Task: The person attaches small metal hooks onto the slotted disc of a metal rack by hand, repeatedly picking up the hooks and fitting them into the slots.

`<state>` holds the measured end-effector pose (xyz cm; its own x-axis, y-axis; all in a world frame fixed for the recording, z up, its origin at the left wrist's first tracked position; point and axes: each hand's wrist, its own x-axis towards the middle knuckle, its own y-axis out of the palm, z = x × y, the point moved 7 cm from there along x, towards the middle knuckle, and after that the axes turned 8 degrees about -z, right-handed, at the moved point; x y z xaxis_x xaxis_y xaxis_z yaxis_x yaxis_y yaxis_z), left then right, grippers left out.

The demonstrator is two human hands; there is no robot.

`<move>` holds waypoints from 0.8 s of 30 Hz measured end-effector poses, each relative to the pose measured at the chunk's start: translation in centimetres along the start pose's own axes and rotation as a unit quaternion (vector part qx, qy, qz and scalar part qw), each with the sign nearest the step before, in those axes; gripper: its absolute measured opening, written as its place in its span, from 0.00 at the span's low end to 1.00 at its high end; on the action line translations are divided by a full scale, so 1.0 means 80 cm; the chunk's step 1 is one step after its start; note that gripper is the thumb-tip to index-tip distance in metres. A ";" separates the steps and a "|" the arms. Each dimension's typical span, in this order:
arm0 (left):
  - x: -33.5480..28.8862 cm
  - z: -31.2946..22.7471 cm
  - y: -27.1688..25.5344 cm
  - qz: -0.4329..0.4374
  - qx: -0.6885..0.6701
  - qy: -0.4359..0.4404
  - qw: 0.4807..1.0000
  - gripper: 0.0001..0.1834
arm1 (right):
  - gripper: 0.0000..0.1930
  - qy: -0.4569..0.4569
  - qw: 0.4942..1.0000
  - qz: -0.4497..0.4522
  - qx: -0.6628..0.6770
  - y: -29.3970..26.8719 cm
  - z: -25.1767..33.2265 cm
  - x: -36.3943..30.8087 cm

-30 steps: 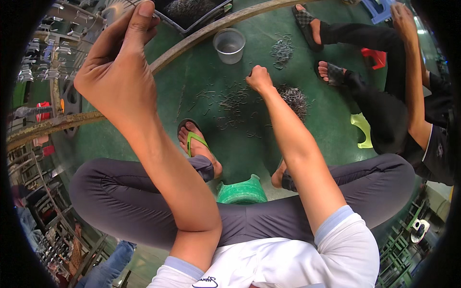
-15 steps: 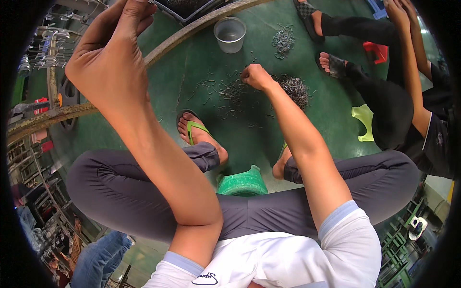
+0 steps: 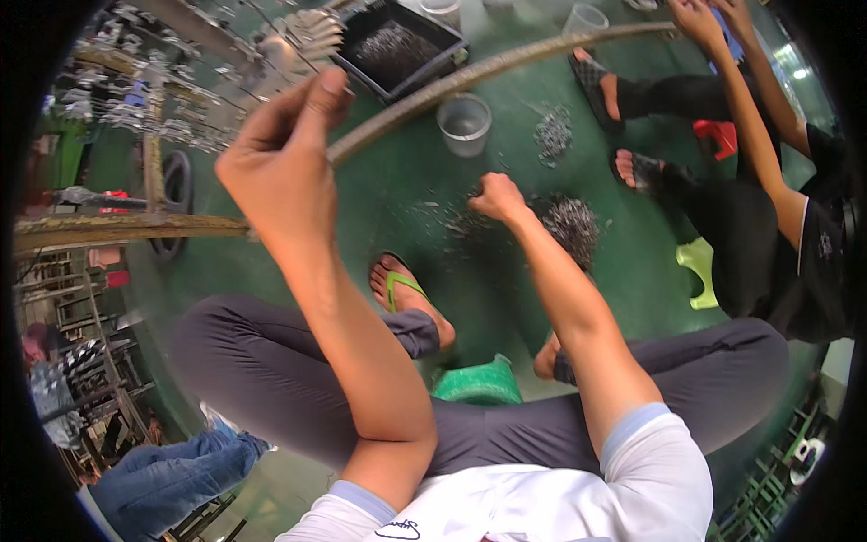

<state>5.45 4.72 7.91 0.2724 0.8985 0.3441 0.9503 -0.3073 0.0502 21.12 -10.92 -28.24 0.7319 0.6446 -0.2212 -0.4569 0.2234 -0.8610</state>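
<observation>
On the green floor (image 3: 646,244), a dense heap of thin dark-grey metal pieces (image 3: 573,228) is seen just R of the R hand (image 3: 499,196), w/ a sparser scatter of grey metal bits (image 3: 454,221) to its L; no shared long axis can be made out. The R hand is nearer, fingers curled in; the L hand (image 3: 287,163) is raised well apart, thumb & fingertips drawn together. Whether anything's held in either can't be told.

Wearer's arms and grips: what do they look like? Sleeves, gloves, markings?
Left grip and right grip are bare human hands; no gloves, watch or bracelet visible. Forearms bare too, no cables or markings visible. Short white sleeves end in pale blue-grey bands.
</observation>
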 end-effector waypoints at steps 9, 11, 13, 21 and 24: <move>-0.003 0.000 -0.010 0.011 -0.010 -0.045 0.999 0.14 | 0.03 -0.166 0.765 -0.210 0.585 -0.273 0.187 -0.051; -0.001 -0.001 -0.013 0.021 -0.012 -0.047 0.999 0.13 | 0.05 -0.193 0.728 -0.194 0.628 -0.309 0.233 -0.080; -0.004 0.000 -0.008 0.034 -0.018 -0.048 0.998 0.13 | 0.07 -0.220 0.689 -0.181 0.666 -0.320 0.247 -0.093; -0.011 0.003 -0.010 0.039 -0.040 -0.060 0.997 0.13 | 0.09 -0.217 0.697 -0.139 0.669 -0.308 0.258 -0.101; -0.012 0.005 -0.013 0.041 -0.042 -0.063 0.996 0.13 | 0.09 -0.215 0.701 -0.118 0.670 -0.305 0.257 -0.101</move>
<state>4.27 4.31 7.16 0.3708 0.8997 0.2303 0.9093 -0.4022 0.1072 15.95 -6.52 3.98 0.7792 0.5698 0.2611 -0.6234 0.6616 0.4167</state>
